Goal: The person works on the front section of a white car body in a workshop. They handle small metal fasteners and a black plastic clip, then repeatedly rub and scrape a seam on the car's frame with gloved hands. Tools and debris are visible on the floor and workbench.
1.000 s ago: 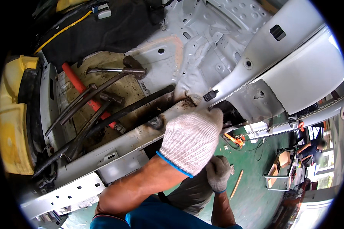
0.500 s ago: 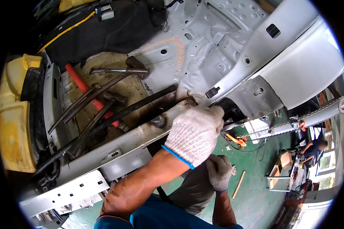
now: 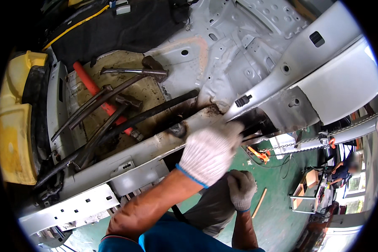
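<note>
Your left hand (image 3: 210,152), gloved, presses on the rusted sill seam (image 3: 206,113) of the stripped car body, fingers curled, though I cannot tell whether they grasp anything; your right hand (image 3: 240,189) hangs clenched below; work appears mid-step; next calls for steady grip.

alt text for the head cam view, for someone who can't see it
A person's left hand in a white knit glove presses on the rusted sill of a stripped silver car body, while the gloved right hand rests lower by the knee. Hammers and long bars lie on the bare car floor beyond.
</note>
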{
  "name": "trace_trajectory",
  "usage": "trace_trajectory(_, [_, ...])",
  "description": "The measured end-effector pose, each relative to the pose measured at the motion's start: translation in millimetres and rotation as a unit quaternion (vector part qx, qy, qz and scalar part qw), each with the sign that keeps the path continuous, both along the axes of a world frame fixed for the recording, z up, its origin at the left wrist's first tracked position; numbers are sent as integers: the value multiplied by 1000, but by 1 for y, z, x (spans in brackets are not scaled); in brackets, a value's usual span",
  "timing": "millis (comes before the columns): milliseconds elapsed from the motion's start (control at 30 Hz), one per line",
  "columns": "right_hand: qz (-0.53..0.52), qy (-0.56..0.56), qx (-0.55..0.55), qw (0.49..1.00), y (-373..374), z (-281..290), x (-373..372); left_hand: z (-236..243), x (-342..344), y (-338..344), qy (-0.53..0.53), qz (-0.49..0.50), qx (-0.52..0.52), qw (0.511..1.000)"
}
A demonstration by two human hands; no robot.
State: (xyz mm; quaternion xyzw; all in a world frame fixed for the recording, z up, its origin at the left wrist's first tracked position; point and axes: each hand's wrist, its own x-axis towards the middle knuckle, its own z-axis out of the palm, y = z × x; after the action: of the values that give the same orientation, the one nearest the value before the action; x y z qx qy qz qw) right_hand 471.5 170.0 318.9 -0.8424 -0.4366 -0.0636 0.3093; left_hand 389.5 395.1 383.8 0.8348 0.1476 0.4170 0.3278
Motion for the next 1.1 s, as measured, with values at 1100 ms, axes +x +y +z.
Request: trace_trajectory(1100, [-22, 23, -35, 999, -8, -4, 12, 3, -14, -8, 119, -16, -72, 990])
